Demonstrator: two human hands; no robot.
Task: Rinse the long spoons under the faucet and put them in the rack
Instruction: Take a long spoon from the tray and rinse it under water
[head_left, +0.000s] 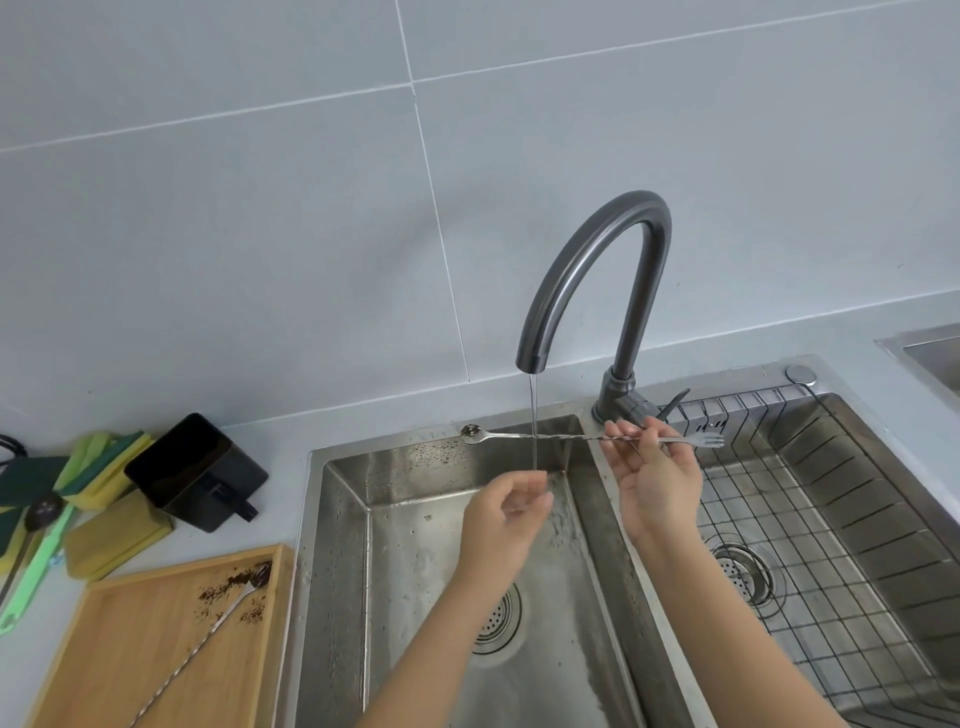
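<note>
My right hand (658, 480) pinches a long twisted metal spoon (561, 437) near its forked end and holds it level across the left sink basin (337, 519). Its small bowl, still dirty, points left near the basin's back rim. A thin stream of water falls from the dark curved faucet (597, 270) across the spoon's shaft. My left hand (506, 512) hovers below the stream with fingers loosely curled, holding nothing. A second long spoon (208, 634) lies on the wooden tray (104, 649) amid coffee grounds. The wire rack (831, 519) sits in the right basin.
A black box (197, 470), several sponges (98, 467) and a green-handled brush (31, 582) lie on the counter at left. A dark utensil (675, 402) stands at the rack's back corner. Drain strainers sit in both basins.
</note>
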